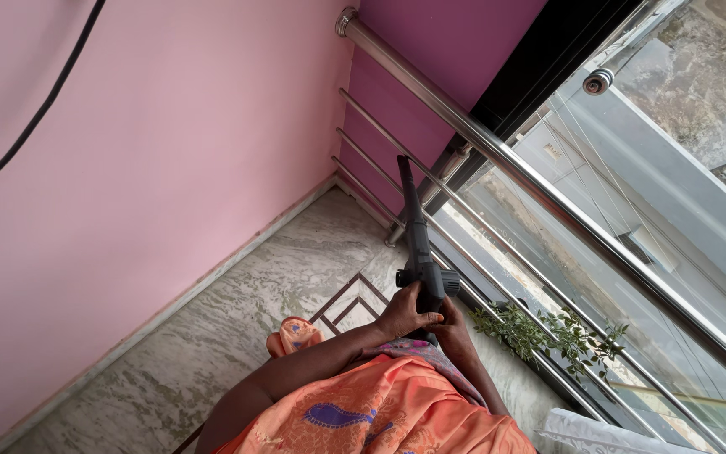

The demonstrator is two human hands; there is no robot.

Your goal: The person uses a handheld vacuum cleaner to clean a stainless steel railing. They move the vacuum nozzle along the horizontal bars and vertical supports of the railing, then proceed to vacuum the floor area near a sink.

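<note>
A dark grey handheld blower [420, 256] with a long narrow nozzle points away from me toward the corner where the railing meets the purple wall. My left hand [409, 311] wraps around the back of its body. My right hand [454, 335] grips it from below and to the right, partly hidden behind the tool. An orange patterned garment [380, 412] covers my front at the bottom of the view.
A steel railing [497, 151] with several thin horizontal bars runs diagonally along the right. A pink wall [144, 168] with a black cable [35, 118] stands on the left. Marble floor [237, 311] lies below. A small green plant [548, 332] grows by the railing's base.
</note>
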